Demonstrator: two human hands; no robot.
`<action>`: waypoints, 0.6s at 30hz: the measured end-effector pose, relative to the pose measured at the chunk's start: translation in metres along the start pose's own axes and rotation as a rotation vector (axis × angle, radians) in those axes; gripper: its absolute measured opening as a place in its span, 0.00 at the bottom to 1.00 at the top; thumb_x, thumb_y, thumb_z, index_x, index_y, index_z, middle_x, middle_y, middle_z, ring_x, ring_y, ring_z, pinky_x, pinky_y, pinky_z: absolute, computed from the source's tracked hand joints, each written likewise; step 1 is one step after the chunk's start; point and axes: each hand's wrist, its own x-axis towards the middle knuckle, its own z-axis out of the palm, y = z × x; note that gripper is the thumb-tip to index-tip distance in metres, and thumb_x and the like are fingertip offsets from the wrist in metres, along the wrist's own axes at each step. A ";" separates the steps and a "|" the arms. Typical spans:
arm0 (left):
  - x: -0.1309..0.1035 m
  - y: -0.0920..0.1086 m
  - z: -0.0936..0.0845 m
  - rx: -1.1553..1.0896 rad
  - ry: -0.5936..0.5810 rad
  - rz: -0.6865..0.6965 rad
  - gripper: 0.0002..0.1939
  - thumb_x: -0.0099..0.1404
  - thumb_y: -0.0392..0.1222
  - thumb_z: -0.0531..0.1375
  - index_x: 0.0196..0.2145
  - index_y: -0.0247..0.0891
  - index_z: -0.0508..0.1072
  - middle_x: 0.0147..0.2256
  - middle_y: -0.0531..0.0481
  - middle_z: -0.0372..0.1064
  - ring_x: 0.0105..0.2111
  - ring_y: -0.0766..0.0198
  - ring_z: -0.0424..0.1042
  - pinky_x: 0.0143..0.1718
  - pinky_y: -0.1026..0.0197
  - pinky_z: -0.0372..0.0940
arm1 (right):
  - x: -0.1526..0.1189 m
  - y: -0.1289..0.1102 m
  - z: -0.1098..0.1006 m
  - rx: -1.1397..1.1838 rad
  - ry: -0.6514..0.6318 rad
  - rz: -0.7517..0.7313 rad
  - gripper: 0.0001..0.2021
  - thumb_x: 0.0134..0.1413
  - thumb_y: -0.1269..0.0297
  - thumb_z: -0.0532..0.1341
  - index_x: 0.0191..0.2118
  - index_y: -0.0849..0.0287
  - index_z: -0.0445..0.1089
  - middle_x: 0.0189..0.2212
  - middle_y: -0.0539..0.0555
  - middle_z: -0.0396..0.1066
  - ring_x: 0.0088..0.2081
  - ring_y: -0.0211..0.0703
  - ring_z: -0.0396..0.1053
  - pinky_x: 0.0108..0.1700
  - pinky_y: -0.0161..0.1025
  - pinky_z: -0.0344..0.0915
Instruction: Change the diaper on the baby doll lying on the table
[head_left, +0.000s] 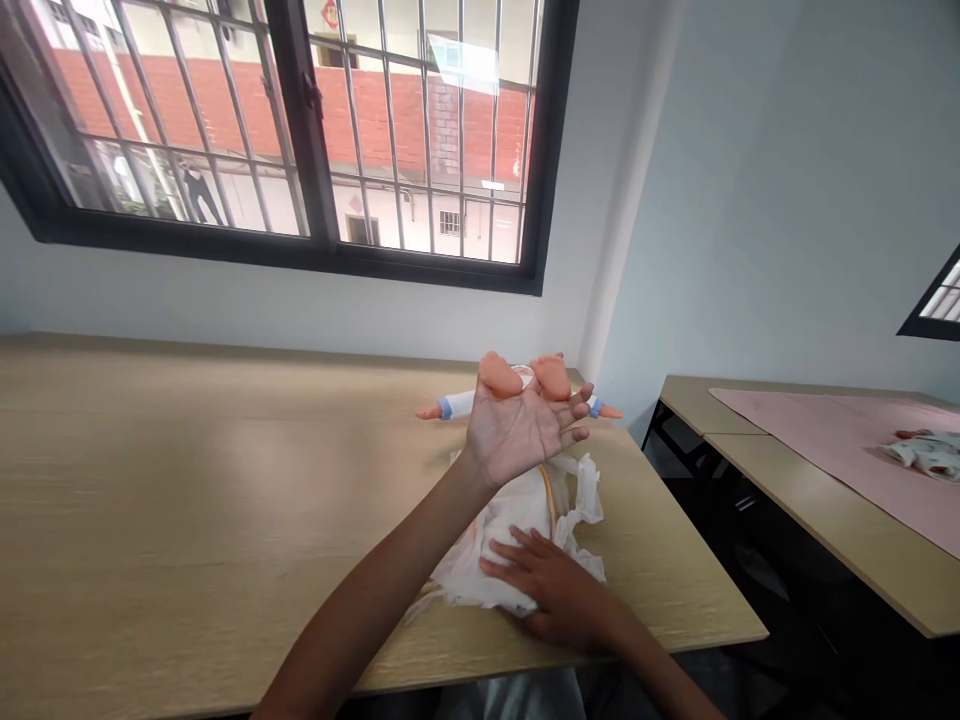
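A doll lies on its back on the table, its small hand out to the left and its other hand to the right, with white, blue-cuffed sleeves. My left hand is palm up at its raised feet; two or three fingertips stick out at the right, while the thumb is hidden. The feet lie between it and me, over its upper edge. Spread fingers of my right hand press flat on a crumpled white cloth or diaper below. My left forearm hides part of the doll's body.
The wooden table ends at a right edge near my right hand. Behind it are a wall and a barred window. Further right, past a gap, another table bears a pink mat and patterned cloth.
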 end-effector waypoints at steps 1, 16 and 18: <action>0.000 0.000 0.000 0.002 0.001 -0.003 0.25 0.62 0.55 0.52 0.52 0.39 0.66 0.43 0.39 0.68 0.39 0.52 0.71 0.40 0.52 0.63 | 0.005 0.004 -0.003 -0.010 -0.013 0.010 0.37 0.54 0.66 0.57 0.68 0.48 0.42 0.68 0.50 0.42 0.69 0.51 0.32 0.67 0.56 0.36; -0.001 0.006 0.000 0.017 -0.028 -0.005 0.23 0.64 0.52 0.51 0.51 0.36 0.65 0.39 0.41 0.68 0.36 0.54 0.71 0.39 0.53 0.63 | 0.047 0.028 -0.014 -0.158 0.017 0.210 0.30 0.64 0.61 0.48 0.69 0.53 0.38 0.69 0.53 0.37 0.69 0.57 0.34 0.65 0.63 0.38; -0.004 -0.002 -0.003 0.028 -0.036 -0.036 0.24 0.63 0.53 0.51 0.50 0.34 0.66 0.37 0.40 0.69 0.35 0.53 0.71 0.38 0.52 0.63 | 0.046 0.028 -0.011 -0.178 0.054 0.197 0.29 0.63 0.62 0.49 0.68 0.54 0.42 0.69 0.54 0.41 0.68 0.58 0.38 0.65 0.63 0.40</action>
